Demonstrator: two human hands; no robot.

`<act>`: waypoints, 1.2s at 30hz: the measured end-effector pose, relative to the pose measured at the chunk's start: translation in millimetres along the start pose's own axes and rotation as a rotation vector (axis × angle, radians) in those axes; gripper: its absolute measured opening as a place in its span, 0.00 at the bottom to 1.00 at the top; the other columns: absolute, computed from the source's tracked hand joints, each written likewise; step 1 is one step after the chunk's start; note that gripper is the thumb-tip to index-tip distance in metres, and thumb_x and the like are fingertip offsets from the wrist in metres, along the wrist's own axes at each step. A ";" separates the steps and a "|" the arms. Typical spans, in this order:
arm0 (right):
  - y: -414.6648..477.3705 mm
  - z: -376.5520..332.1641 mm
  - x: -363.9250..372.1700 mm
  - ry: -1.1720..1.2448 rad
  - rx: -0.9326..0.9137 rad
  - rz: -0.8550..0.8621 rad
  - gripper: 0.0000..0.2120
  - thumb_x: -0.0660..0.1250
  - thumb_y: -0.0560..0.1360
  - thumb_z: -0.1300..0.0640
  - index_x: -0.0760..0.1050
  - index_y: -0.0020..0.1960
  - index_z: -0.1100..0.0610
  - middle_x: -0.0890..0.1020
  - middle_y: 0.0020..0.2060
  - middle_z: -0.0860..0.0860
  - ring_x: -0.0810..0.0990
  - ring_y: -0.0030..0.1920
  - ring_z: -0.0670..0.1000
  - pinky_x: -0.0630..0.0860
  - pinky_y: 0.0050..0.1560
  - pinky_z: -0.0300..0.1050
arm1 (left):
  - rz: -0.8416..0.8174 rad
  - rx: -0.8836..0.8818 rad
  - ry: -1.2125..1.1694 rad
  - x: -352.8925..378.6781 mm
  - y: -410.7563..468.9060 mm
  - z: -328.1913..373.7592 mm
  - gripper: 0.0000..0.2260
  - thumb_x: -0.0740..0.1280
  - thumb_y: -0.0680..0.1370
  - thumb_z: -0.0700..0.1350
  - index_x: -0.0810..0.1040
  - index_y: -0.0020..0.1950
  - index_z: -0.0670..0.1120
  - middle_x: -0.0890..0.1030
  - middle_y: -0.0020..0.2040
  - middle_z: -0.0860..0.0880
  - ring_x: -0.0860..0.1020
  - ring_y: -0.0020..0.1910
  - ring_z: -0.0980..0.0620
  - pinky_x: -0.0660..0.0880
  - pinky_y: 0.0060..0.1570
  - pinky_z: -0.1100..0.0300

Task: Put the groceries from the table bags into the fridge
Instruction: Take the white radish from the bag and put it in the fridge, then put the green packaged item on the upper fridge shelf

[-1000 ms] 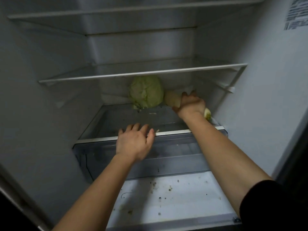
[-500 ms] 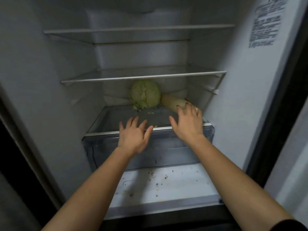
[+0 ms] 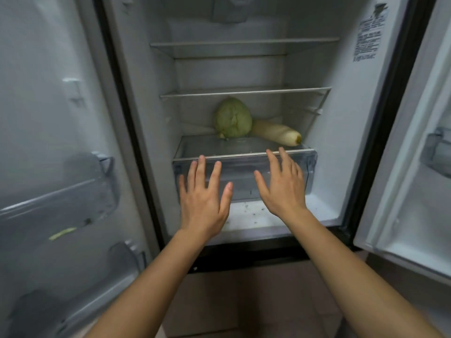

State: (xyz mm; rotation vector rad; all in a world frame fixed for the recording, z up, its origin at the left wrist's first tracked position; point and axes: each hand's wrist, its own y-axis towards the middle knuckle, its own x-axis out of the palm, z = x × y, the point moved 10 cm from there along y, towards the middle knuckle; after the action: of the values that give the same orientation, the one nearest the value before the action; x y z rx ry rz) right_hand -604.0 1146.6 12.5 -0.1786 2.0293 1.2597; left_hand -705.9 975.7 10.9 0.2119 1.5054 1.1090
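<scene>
The fridge stands open in front of me. A green cabbage (image 3: 233, 118) sits at the back of the glass shelf (image 3: 219, 156) above the clear crisper drawer (image 3: 244, 172). A pale white radish (image 3: 277, 134) lies on its side to the right of the cabbage, touching it. My left hand (image 3: 203, 198) and my right hand (image 3: 284, 185) hover in front of the drawer with fingers spread, holding nothing.
Two bare glass shelves (image 3: 244, 92) sit higher up. The left door (image 3: 56, 167) and the right door (image 3: 415, 142) stand open with door bins. Crumbs dot the white fridge floor (image 3: 246, 213) under the drawer. Brown flooring lies below.
My right hand let go of the radish and pulled back out of the fridge. Both hands drew away from the shelf as my view backed off, showing both doors.
</scene>
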 end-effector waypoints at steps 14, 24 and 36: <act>-102.5 -100.8 -57.2 0.274 -0.080 -0.114 0.30 0.56 0.82 0.41 0.56 0.79 0.52 0.59 0.79 0.58 0.60 0.77 0.60 0.61 0.74 0.59 | 0.106 -0.049 0.096 -159.8 -143.1 -15.6 0.26 0.51 0.83 0.58 0.70 0.74 0.46 0.67 0.76 0.40 0.66 0.74 0.40 0.66 0.67 0.37; -250.4 -259.0 -81.6 0.675 -0.411 -0.277 0.32 0.61 0.80 0.43 0.56 0.79 0.54 0.59 0.78 0.60 0.61 0.76 0.60 0.62 0.74 0.60 | -0.016 -0.510 0.475 -291.9 -348.3 -76.7 0.25 0.54 0.82 0.57 0.66 0.76 0.48 0.62 0.78 0.41 0.62 0.76 0.41 0.60 0.71 0.38; -501.2 -561.1 -237.4 1.000 -0.868 -0.441 0.33 0.63 0.79 0.44 0.57 0.79 0.56 0.60 0.77 0.62 0.61 0.76 0.61 0.62 0.73 0.60 | 0.005 -1.112 0.848 -608.0 -660.8 -120.8 0.30 0.46 0.81 0.62 0.62 0.78 0.48 0.59 0.79 0.41 0.57 0.78 0.41 0.55 0.74 0.38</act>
State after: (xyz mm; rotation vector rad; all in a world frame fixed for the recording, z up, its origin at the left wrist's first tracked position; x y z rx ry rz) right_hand -482.8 369.9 -54.0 -1.8510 1.7814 1.8506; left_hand -339.5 151.5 -74.3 -1.1364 1.3134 1.9998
